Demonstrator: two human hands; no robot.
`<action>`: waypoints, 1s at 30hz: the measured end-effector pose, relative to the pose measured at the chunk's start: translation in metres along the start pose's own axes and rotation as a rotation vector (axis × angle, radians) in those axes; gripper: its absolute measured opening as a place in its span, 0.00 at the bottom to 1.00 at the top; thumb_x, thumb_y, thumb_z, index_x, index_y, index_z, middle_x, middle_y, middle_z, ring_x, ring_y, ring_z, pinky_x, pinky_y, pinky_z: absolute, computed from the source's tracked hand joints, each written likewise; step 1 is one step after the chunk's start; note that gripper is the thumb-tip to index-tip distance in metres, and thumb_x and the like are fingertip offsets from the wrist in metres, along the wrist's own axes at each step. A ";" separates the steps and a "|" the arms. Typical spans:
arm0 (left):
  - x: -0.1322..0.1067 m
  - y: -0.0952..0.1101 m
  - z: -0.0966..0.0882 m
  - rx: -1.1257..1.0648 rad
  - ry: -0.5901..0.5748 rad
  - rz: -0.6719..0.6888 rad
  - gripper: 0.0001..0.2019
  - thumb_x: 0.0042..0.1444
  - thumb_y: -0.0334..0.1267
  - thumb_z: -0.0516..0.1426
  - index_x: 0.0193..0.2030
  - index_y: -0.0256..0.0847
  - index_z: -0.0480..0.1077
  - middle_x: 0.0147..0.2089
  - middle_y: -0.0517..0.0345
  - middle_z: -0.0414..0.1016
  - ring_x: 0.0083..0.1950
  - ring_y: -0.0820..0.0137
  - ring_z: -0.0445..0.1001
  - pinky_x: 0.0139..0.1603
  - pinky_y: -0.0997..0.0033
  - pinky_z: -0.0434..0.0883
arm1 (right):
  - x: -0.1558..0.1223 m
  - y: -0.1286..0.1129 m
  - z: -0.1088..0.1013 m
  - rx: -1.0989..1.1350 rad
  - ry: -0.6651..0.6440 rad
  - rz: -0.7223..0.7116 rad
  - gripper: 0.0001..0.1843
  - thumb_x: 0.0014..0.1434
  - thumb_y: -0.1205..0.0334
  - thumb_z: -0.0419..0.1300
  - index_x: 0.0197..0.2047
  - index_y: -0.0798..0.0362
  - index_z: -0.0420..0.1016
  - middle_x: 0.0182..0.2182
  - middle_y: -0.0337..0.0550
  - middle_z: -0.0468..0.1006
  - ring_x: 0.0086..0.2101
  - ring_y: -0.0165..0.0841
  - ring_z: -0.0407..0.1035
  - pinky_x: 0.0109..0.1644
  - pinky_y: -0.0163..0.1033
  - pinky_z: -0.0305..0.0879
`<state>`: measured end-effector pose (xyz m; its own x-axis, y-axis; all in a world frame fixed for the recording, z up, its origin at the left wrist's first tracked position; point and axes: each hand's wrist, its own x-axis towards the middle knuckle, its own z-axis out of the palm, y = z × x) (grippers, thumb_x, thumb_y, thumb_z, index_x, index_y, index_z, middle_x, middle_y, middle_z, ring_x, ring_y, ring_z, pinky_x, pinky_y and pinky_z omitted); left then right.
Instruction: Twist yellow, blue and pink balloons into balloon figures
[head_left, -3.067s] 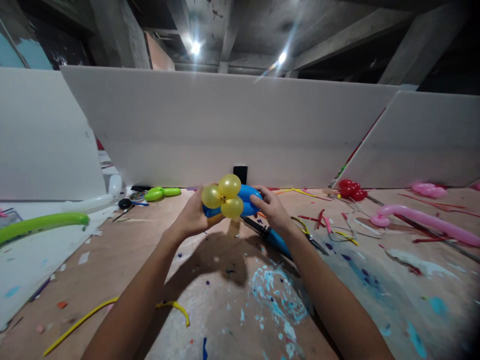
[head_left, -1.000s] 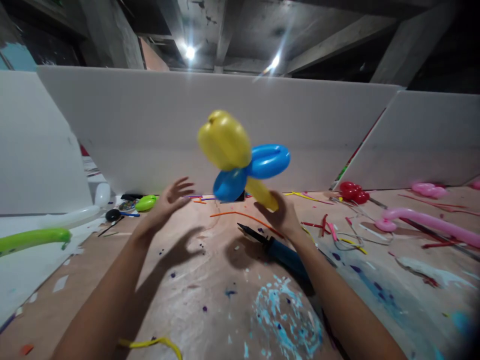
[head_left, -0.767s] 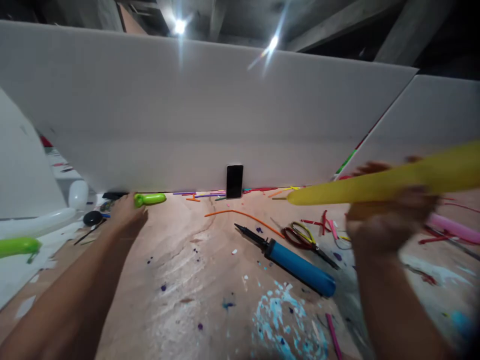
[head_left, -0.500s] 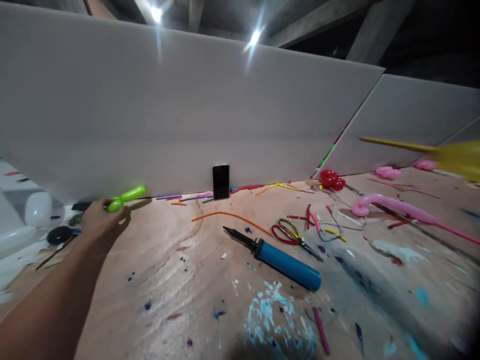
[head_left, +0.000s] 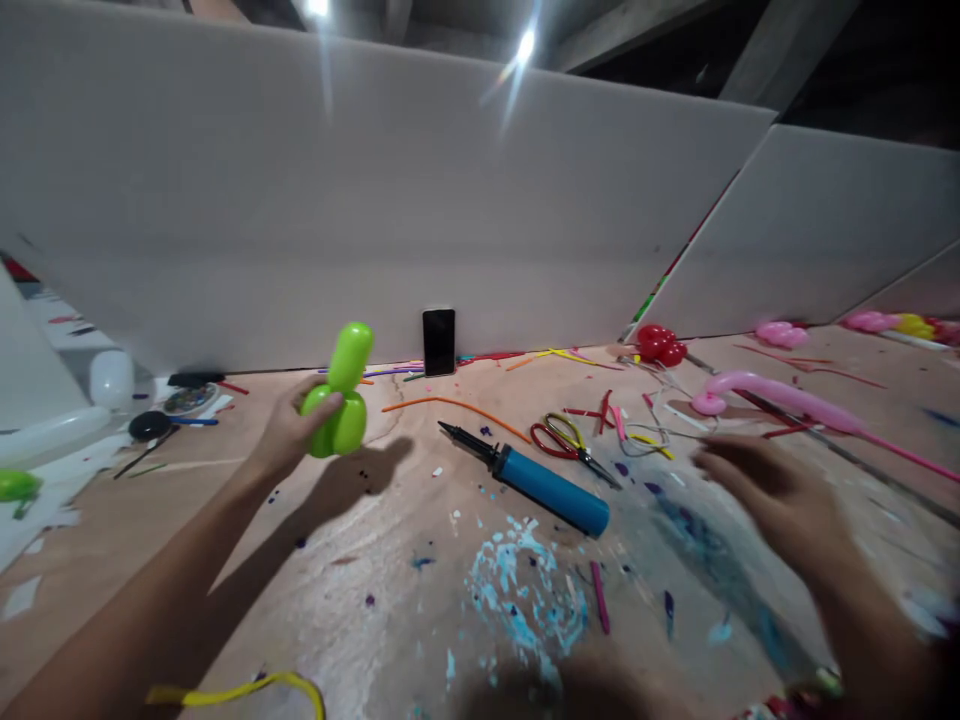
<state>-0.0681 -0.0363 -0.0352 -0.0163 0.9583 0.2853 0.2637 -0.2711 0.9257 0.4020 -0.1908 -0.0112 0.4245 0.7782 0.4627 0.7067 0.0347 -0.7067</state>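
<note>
My left hand is closed on a light green twisted balloon, its thumb pressed over the rounded lower bubbles. One longer bubble points up, and the balloon is held above the board, casting a shadow. On the other side, my right hand hovers with its fingers loosely stretched toward the middle and nothing visible in them. Scissors with red and yellow handles lie to its left. Between the hands rests a blue hand pump, nozzle toward the upper left. A pink balloon lies just beyond my right hand.
A dark phone leans against the white panel at the back. Red balloon bubbles and an orange uninflated balloon lie on the paint-stained board. White balloons are at left; a yellow strip is at the bottom.
My left hand has brought the green balloon right and nearer from the far left. My right hand has come into view. The blurred yellow balloon no longer shows raised at the right.
</note>
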 end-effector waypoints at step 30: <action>-0.031 -0.076 0.056 0.037 -0.237 -0.205 0.19 0.47 0.56 0.58 0.39 0.43 0.73 0.38 0.56 0.78 0.37 0.60 0.73 0.38 0.68 0.71 | 0.181 0.207 0.041 -0.303 0.167 0.145 0.10 0.44 0.57 0.63 0.19 0.50 0.66 0.23 0.46 0.69 0.30 0.43 0.67 0.39 0.55 0.58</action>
<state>-0.0333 -0.0403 -0.1281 0.1512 0.9882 0.0233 0.3135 -0.0703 0.9470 0.6021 -0.0173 -0.0953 0.6012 0.6478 0.4679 0.7573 -0.2749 -0.5924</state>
